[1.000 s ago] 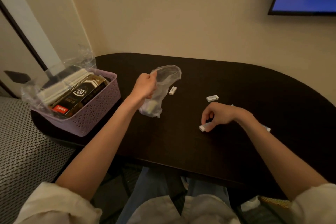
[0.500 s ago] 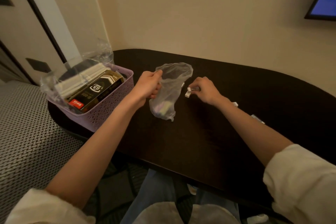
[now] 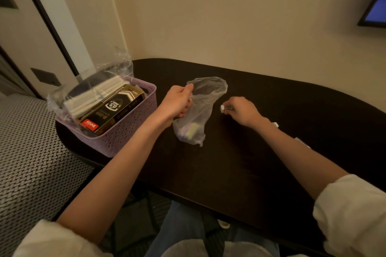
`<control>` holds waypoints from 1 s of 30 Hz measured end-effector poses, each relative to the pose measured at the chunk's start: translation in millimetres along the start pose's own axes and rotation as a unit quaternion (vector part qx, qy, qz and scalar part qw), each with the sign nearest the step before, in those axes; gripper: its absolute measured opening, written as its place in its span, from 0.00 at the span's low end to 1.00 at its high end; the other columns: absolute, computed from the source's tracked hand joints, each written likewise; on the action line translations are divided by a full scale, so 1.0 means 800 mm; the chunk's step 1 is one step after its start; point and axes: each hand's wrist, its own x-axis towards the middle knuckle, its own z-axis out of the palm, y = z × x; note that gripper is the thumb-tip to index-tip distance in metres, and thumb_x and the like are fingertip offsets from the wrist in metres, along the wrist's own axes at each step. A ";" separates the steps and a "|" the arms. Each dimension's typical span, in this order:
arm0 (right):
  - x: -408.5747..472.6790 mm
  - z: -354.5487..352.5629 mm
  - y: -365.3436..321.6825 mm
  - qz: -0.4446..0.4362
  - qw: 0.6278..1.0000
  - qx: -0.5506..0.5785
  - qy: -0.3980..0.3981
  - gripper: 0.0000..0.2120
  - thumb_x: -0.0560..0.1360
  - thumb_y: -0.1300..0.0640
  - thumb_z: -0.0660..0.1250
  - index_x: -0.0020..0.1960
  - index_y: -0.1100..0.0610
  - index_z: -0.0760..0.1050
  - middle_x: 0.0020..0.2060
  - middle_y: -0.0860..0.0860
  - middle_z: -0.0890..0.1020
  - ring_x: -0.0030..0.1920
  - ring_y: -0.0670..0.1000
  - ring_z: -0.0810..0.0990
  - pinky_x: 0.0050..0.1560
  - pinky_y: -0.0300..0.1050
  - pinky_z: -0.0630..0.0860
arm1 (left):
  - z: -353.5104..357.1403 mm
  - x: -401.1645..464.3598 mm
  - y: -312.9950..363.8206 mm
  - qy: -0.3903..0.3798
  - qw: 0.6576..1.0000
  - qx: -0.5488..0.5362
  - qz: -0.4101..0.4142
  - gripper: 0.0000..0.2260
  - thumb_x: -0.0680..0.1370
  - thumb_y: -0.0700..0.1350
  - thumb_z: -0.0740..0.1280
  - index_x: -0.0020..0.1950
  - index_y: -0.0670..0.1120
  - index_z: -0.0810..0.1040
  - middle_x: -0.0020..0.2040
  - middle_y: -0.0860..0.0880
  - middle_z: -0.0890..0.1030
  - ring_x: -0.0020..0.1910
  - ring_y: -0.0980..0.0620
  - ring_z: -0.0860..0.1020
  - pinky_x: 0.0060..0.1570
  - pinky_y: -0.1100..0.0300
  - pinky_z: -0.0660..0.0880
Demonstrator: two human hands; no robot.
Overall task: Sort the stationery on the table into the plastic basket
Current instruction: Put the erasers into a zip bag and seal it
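Observation:
My left hand (image 3: 177,103) grips the rim of a small clear plastic bag (image 3: 198,110) and holds it above the dark table (image 3: 229,173); a few pale erasers lie in the bag's bottom. Just right of the bag's mouth, my right hand (image 3: 242,110) pinches small white erasers (image 3: 222,108). Two more small white pieces (image 3: 275,125) lie on the table behind my right forearm. The lilac plastic basket (image 3: 129,131) stands at the table's left end, holding a black and gold pen box (image 3: 112,109) and white items in a clear wrapper (image 3: 94,98).
The table's front edge runs just above my knees. A wall stands close behind the table, with a screen (image 3: 376,8) at the upper right. Patterned carpet (image 3: 31,162) lies to the left of the table.
My right hand picked an eraser up from the table at the right and carried it left to the bag's mouth. My left hand kept holding the bag. The view swung left.

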 end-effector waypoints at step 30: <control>-0.014 -0.097 -0.112 -0.086 0.984 0.159 0.011 0.09 0.73 0.62 0.71 0.53 0.59 0.82 0.48 0.53 0.84 0.45 0.44 0.80 0.51 0.38 0.78 | 0.005 0.007 0.012 0.058 0.997 0.046 -0.016 0.14 0.84 0.49 0.56 0.42 0.45 0.74 0.33 0.49 0.71 0.28 0.55 0.68 0.28 0.64 0.65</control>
